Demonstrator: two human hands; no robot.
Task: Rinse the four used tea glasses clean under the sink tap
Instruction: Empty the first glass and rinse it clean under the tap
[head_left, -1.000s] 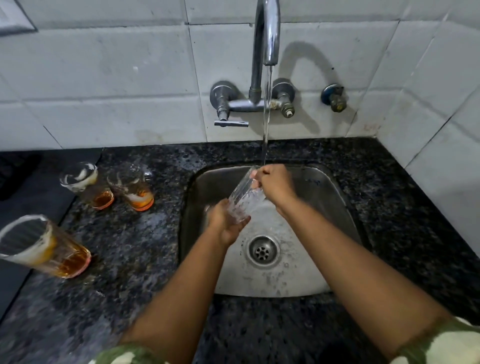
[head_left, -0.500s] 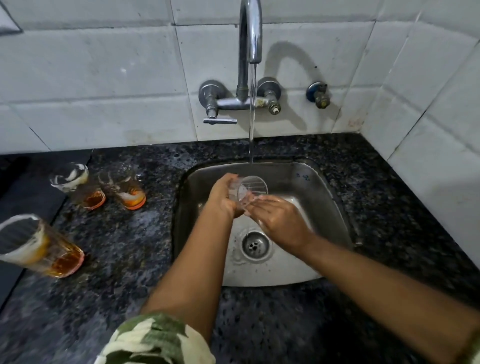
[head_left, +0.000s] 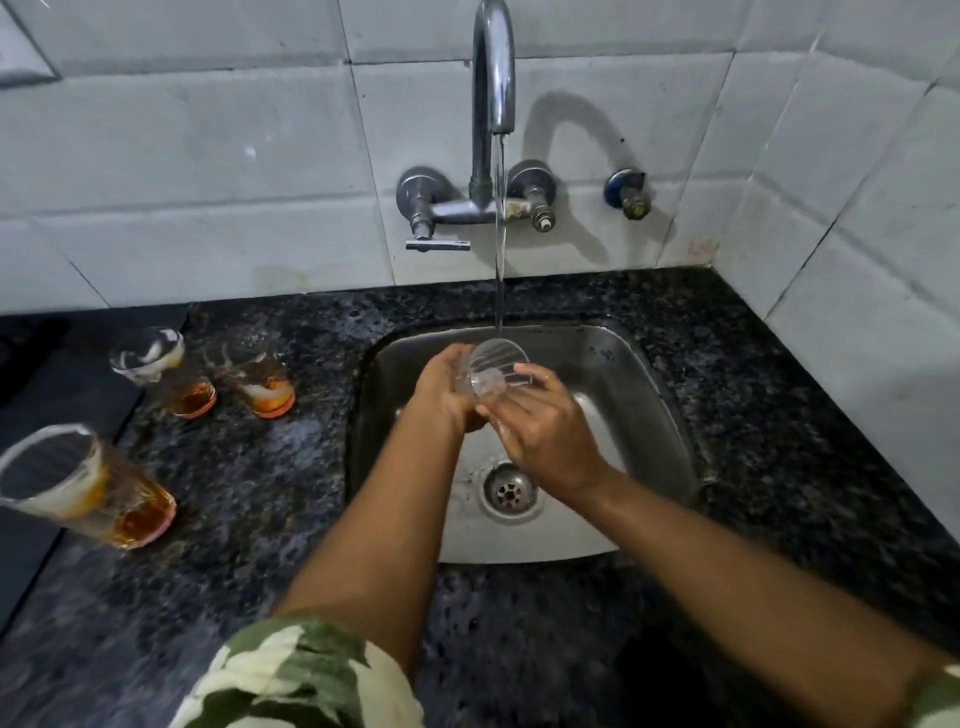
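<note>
The dark speckled worktop (head_left: 249, 499) surrounds a steel sink (head_left: 634, 374), above which a wall tap (head_left: 492, 78) runs a thin stream of water (head_left: 500, 234). Three used tea glasses stand on the worktop left of the sink, each with amber dregs: a near glass (head_left: 78, 486) close to the worktop's left edge, and a left rear glass (head_left: 163, 371) just beside a right rear glass (head_left: 254, 376). The fourth, a ribbed clear glass (head_left: 493, 366), is held over the basin, tilted with its mouth towards the stream. The left hand (head_left: 447, 389) wraps its grip closed around the base; the right hand (head_left: 540, 426) lies against the wall with fingers spread, though whether they pinch the rim is unclear through the wet glass.

Risks, as judged: wet glass may slip from the left grip and strike the steel basin; the stream seems to meet the rim, so water may splash out instead of filling the glass; the left sleeve (head_left: 301, 675) or forearm, swinging out for the next glass, could topple one.
</note>
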